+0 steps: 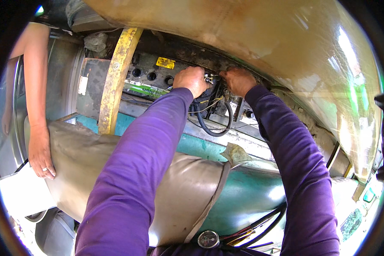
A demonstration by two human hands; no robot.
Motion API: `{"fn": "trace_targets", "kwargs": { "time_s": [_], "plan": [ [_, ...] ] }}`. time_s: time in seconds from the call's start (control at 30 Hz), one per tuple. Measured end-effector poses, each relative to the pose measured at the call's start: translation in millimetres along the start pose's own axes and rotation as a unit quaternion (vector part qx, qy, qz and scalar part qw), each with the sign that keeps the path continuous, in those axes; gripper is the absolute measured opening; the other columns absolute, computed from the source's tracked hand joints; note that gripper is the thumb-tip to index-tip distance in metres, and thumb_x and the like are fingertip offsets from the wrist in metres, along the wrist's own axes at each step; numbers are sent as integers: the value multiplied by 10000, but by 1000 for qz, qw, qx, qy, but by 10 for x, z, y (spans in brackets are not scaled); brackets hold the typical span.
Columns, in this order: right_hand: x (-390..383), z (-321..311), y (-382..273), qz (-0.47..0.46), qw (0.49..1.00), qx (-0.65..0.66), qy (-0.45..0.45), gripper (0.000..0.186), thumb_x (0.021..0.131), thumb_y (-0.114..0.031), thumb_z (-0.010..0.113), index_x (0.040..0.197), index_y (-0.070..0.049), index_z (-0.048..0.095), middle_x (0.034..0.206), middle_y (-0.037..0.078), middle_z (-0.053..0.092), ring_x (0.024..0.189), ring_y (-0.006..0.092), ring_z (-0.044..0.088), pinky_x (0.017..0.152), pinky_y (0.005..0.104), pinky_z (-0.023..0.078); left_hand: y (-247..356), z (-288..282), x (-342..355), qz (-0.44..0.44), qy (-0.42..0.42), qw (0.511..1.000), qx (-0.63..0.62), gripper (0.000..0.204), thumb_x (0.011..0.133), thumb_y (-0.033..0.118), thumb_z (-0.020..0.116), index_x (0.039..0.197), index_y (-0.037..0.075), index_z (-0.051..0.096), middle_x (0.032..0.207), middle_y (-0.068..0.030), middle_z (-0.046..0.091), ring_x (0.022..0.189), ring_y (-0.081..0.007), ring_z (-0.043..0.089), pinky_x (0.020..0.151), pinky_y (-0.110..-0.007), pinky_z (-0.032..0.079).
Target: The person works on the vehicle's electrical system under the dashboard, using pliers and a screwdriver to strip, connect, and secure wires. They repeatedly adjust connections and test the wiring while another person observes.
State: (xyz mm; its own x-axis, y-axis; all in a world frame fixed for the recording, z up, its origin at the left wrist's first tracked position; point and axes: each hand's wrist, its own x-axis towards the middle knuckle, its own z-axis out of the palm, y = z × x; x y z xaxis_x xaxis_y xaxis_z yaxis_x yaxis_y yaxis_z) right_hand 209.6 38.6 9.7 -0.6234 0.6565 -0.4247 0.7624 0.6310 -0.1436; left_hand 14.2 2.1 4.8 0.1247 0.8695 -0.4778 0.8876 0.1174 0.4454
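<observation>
Glossy brown, in one broad curved sheet [226, 30] across the top and right, streaked with white and green reflections. Lower down, a wide, smooth, grey-brown, leather-like cover [187, 183], creased toward the left and ending at a raised seam. Over it, two long purple fabric sleeves [132, 166], reaching up from the lower edge. Beside the seam, a shiny teal-green curved surface [239, 196], partly behind the right sleeve. At far left, another person's bare arm [35, 85], hanging downward, hand laid on the cover. In the recess beneath the brown sheet, a long black box-shaped battery [159, 72], with a green stripe along its front and its right part hidden by the left hand. Across its left end, an upright bar of chipped yellow-painted metal [117, 77]. At the battery's right end, the bare right hand [239, 81], fingers bent inward; facing it, just across a narrow gap, the bare left hand [190, 80], knuckles up, fingers curled. Both at the small silvery metal clamp [208, 79], between them; for either grip, cannot tell: clamped on metal or merely touching it. Below the hands, a thick black cable [214, 134], hanging in a loop. At the bottom edge, a round dark-faced gauge [208, 239] with a pale rim. On the battery's top, a small yellow rectangular label [165, 63], and near it, smaller again, round open black holes [152, 76] in a row.
</observation>
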Motion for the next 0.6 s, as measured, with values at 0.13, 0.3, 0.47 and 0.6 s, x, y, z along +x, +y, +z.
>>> {"fn": "trace_targets", "kwargs": {
  "time_s": [0.13, 0.3, 0.47, 0.6],
  "plan": [
    [237, -333, -301, 31, 993, -23, -111, 285, 837, -123, 639, 1097, -80, 747, 1068, 185, 734, 1050, 387, 691, 859, 480, 572, 10, -12, -1, -10, -10, 1000, 2, 455, 772, 450, 811, 993, 54, 769, 1042, -238, 727, 1006, -397, 701, 901, -481, 551],
    [512, -653, -729, 124, 981, -44, -142, 280, 867, -135, 594, 1071, -71, 775, 1099, 206, 737, 1046, 366, 717, 844, 493, 582, 29, -35, -4, -39, -7, 998, -40, 435, 792, 412, 810, 1043, 58, 770, 1103, -229, 720, 1072, -393, 686, 936, -475, 545],
    [216, -387, -283, 57, 996, -30, -65, 289, 860, -94, 597, 1111, -72, 738, 1082, 220, 727, 1070, 376, 694, 857, 475, 579, 19, -23, -21, -9, 2, 1000, 1, 483, 757, 459, 824, 998, 45, 766, 1024, -241, 728, 993, -404, 703, 893, -486, 554],
    [-24, -33, -9, 34, 998, 27, -53, 364, 868, -91, 564, 1217, -95, 668, 1052, 222, 716, 1018, 406, 684, 880, 500, 557, 22, -11, -14, 6, 5, 1000, 6, 449, 786, 414, 816, 1023, 38, 755, 1018, -242, 728, 992, -401, 703, 889, -486, 555]
  ]
}}
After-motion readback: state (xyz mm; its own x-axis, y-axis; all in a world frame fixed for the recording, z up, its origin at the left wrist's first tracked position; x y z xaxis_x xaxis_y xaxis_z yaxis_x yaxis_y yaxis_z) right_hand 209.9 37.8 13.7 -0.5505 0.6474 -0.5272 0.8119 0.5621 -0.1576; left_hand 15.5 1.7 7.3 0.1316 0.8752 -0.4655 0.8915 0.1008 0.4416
